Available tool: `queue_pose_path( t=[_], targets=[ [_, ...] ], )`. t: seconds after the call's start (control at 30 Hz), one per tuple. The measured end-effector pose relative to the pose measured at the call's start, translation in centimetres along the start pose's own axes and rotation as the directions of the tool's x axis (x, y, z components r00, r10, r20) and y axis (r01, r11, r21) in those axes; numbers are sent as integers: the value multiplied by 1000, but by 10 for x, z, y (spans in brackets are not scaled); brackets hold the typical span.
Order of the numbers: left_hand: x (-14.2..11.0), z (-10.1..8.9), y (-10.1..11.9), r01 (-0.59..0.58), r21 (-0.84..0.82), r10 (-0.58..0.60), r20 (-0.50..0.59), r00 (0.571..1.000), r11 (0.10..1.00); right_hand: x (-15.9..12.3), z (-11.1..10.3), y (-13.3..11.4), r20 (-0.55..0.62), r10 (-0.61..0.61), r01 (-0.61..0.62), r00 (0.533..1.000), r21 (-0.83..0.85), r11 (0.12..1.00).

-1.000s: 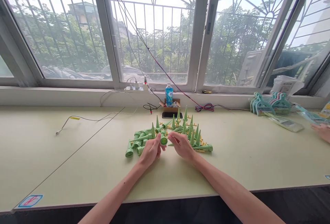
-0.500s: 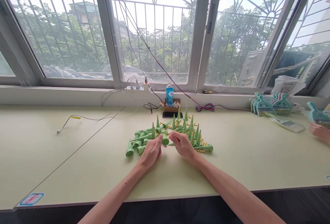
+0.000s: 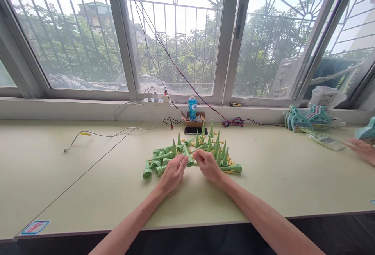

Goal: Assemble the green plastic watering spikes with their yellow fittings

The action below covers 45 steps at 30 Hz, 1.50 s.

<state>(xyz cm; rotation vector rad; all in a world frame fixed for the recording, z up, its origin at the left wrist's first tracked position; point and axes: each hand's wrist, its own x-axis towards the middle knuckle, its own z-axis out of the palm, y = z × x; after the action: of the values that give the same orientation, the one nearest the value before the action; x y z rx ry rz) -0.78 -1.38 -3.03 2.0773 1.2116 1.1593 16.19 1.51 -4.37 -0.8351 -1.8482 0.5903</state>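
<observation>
My left hand (image 3: 173,172) is closed on a green plastic watering spike (image 3: 189,160), a cone with a wide collar. The spike is tilted, its wide end low and towards me. Just right of it, my right hand (image 3: 207,164) has its fingertips pinched together; whatever they hold is too small to make out. Around both hands lies a pile of similar spikes. Some lie flat at the left, like the green spike (image 3: 147,172), while others stand point up at the right, like the upright spike (image 3: 225,157). Small yellow valve pieces (image 3: 230,162) are scattered among them.
Behind the pile are a phone (image 3: 191,130), a small cardboard box (image 3: 195,123) and a blue bottle (image 3: 192,108). Cables (image 3: 233,122) lie along the sill. At the right stand teal dustpan-shaped items (image 3: 301,121), near another person's hand (image 3: 361,149).
The spike in my left hand has turned, from its open end facing me to lying more slanted. My right hand has barely moved. The other person's hand has shifted and opened out.
</observation>
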Motion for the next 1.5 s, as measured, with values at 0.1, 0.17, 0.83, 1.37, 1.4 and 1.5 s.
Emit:
queue_pose_path(
  t=[0.1, 0.17, 0.83, 1.37, 1.4, 1.5],
  targets=[
    [0, 0, -1, -12, -11, 12, 16, 1000, 1000, 0, 0, 0, 2, 8, -8, 1000, -2, 1000],
    [0, 1, -1, -15, -26, 16, 25, 1000, 1000, 0, 0, 0, 2, 11, -11, 1000, -4, 1000],
    [0, 6, -14, -51, -18, 50, -39, 998, 999, 0, 4, 3, -36, 30, -32, 999, -75, 997],
    [3, 5, -9, 207, -187, -209, 8, 978, 960, -1, 2, -2, -14, -12, 11, 1000, -44, 999],
    [3, 5, -10, 210, -192, -210, 19, 978, 959, -1, 2, -2, -9, -14, 14, 1000, -43, 999],
    [3, 4, -10, 188, -170, -186, 26, 982, 967, -1, 2, -1, -1, -14, 14, 1000, -41, 999]
  ],
)
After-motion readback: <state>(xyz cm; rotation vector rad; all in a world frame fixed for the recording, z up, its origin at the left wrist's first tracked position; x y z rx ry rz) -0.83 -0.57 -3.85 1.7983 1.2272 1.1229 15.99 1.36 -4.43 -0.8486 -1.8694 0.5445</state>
